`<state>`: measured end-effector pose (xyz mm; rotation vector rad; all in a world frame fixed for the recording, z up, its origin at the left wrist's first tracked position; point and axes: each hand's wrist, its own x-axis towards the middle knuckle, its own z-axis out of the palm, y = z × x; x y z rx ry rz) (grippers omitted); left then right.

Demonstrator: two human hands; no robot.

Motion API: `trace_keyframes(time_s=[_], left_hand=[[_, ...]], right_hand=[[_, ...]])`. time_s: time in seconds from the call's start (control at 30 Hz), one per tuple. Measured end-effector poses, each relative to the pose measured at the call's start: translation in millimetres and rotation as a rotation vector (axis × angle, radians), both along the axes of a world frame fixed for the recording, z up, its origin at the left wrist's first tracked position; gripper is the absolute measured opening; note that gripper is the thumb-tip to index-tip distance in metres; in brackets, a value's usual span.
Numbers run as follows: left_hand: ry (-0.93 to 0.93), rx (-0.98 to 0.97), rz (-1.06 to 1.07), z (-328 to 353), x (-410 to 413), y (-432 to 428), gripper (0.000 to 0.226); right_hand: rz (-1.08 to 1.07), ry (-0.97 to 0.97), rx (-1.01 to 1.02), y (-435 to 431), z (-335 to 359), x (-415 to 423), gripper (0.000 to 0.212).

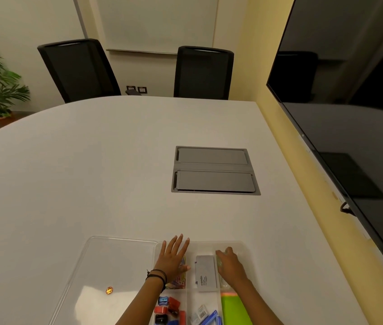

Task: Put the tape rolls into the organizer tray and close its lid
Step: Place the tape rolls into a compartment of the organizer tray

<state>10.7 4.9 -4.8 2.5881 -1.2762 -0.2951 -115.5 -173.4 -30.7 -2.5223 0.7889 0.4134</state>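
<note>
The clear organizer tray (pixel 244 245) sits at the table's near edge, its clear lid (pixel 115 266) lying open and flat to the left. My left hand (pixel 173 259) rests flat with fingers spread over the far-left compartment, above colourful clips. My right hand (pixel 231 266) reaches into the far-right compartment, fingers curled on a translucent tape roll (pixel 220 263) that is mostly hidden under them. A grey Camlin box (pixel 205 273) lies in the compartment between my hands.
Nearer compartments hold red and blue sharpeners (pixel 169 308), small packets and green sticky notes (pixel 235 310). A grey cable hatch (pixel 215 171) is set into the white table beyond. A large dark screen (pixel 350 102) hangs on the right wall; two black chairs stand at the far side.
</note>
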Motion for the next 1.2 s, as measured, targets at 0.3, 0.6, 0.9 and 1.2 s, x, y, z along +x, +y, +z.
trace_keyframes(time_s=[0.3, 0.6, 0.9, 1.2], left_hand=[[-0.009, 0.047, 0.022, -3.7, 4.5, -3.5, 0.152], [-0.084, 0.304, -0.067, -7.6, 3.6, -6.6, 0.129], [-0.198, 0.346, -0.141, -5.8, 1.9, -8.4, 0.109], [-0.118, 0.240, 0.055, -9.4, 6.4, -10.4, 0.122]], right_hand=[[-0.174, -0.047, -0.076, 12.7, -8.4, 3.6, 0.038], [-0.374, -0.108, -0.023, 12.5, -11.7, 8.1, 0.040], [-0.291, -0.014, -0.034, 11.1, 1.3, 8.1, 0.044], [-0.184, 0.045, -0.207, 2.5, 15.2, -20.1, 0.061]])
